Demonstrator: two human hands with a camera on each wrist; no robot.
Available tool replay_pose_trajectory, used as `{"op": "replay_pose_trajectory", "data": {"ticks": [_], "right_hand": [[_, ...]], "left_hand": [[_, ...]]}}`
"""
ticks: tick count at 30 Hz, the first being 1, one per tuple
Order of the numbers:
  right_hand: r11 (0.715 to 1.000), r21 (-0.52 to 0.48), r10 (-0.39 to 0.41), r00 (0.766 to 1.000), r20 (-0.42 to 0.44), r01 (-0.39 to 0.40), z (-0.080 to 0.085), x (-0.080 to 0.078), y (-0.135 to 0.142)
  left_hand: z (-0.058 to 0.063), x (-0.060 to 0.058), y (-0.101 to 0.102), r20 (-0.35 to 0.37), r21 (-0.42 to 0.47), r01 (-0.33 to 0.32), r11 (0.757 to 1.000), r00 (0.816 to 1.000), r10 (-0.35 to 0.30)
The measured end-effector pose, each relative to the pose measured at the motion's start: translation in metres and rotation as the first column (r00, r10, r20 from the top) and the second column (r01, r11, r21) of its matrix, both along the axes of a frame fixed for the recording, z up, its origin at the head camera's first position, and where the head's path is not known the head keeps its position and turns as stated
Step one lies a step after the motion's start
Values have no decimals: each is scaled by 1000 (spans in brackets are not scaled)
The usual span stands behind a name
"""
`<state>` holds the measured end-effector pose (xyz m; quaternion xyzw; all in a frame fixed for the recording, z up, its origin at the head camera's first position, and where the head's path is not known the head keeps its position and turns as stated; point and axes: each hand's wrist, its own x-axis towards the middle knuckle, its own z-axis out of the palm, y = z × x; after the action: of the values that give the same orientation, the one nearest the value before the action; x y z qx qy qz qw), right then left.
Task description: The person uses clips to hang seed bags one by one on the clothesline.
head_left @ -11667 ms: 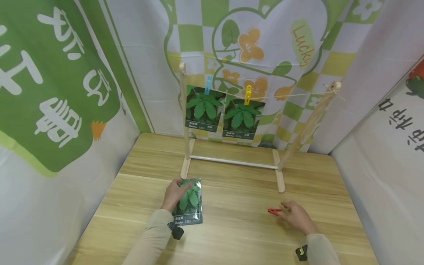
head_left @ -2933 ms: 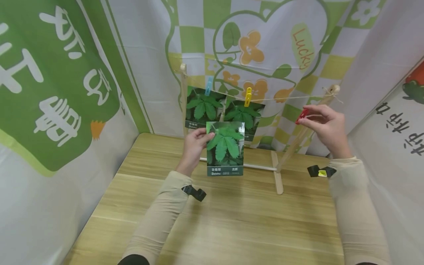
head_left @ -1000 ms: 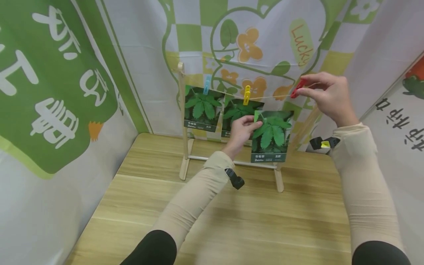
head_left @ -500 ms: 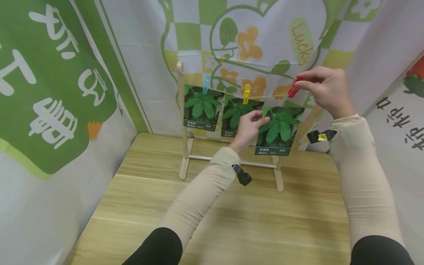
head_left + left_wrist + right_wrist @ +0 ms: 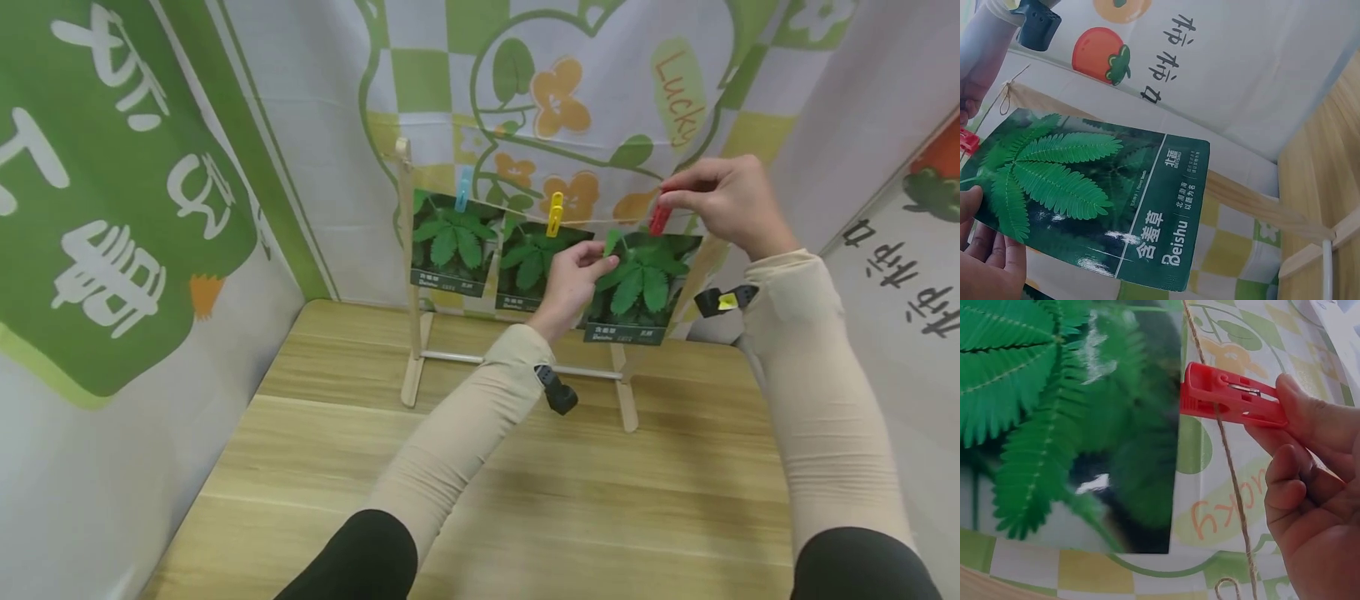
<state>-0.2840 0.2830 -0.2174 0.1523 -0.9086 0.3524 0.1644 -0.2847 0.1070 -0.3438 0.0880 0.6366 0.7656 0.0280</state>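
Note:
My left hand (image 5: 564,287) pinches a green seed packet (image 5: 641,292) by its left edge and holds it upright just below the string (image 5: 1230,459). The packet shows fern-like leaves and white lettering in the left wrist view. Between thumb and fingers of my right hand (image 5: 742,204) is a red clothespin (image 5: 660,218). In the right wrist view the string crosses this clothespin, whose front end meets the packet's top edge; whether it bites the packet cannot be told. Two similar packets hang to the left, one under a blue clothespin (image 5: 462,193), one under a yellow clothespin (image 5: 555,215).
The string runs between two wooden posts (image 5: 411,258) of a rack joined low down by a white rod (image 5: 453,357). It stands on a wood-grain table (image 5: 465,483). A printed curtain (image 5: 423,79) hangs close behind, and printed cloth walls flank both sides.
Earlier the packet lay on the table with the red clothespin low at the right. Both were lifted; lately the packet rose rightward to the string, and the clothespin came slightly left and down to its top.

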Motion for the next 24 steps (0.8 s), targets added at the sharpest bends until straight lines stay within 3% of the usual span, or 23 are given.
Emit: {"op": "replay_pose_trajectory", "data": {"ticks": [7, 11, 19, 24], "right_hand": [[1000, -8, -7, 1000, 18, 7, -3, 1, 4], [999, 38, -15, 999, 31, 14, -4, 2, 7], [998, 64, -25, 989, 145, 15, -8, 4, 11], [999, 51, -18, 986, 167, 10, -8, 4, 12]], "left_hand": [[0, 0, 0, 1, 19, 9, 1000, 1000, -9], [0, 1, -1, -14, 35, 6, 999, 1000, -5], [-3, 0, -2, -4, 18, -19, 1000, 1000, 19], [-8, 4, -6, -31, -14, -34, 999, 999, 33]]}}
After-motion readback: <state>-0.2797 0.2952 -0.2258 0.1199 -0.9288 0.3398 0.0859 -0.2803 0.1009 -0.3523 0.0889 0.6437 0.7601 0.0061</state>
